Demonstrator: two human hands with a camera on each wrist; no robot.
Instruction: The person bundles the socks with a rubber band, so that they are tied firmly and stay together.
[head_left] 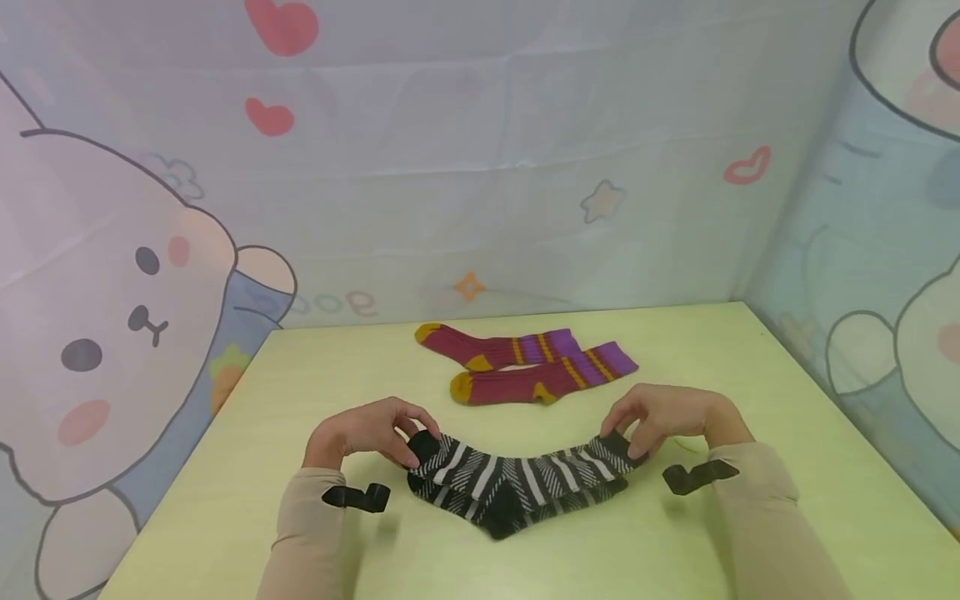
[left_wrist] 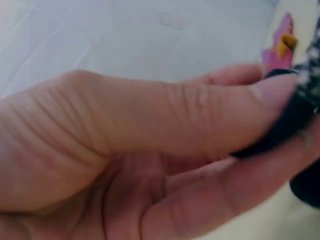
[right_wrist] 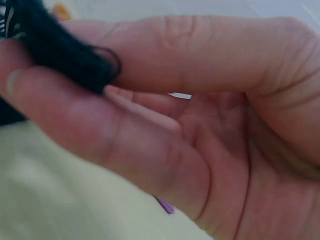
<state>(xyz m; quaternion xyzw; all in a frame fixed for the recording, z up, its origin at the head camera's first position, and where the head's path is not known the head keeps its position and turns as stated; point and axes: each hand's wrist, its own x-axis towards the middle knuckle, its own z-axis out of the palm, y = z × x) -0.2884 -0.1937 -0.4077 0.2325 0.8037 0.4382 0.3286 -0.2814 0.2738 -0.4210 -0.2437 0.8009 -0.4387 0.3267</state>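
Observation:
A black-and-white patterned sock [head_left: 525, 483] is stretched between both hands in the head view, bent at its black heel. My left hand [head_left: 382, 429] pinches its black toe end [left_wrist: 280, 125] between thumb and fingers. At the other end, my right hand [head_left: 660, 417] pinches the black cuff [right_wrist: 65, 50]. Beneath it, mostly covered, lies a second sock of the same pattern [head_left: 585, 500] on the table. Both wrist views show the dark fabric caught between thumb and fingertips.
Behind the hands, two maroon socks with mustard toes and purple cuffs lie side by side, one farther back [head_left: 495, 348] and one nearer [head_left: 517, 386]. They rest on a pale yellow-green table [head_left: 787, 400]. A printed cloth backdrop [head_left: 487, 167] hangs behind and along the sides.

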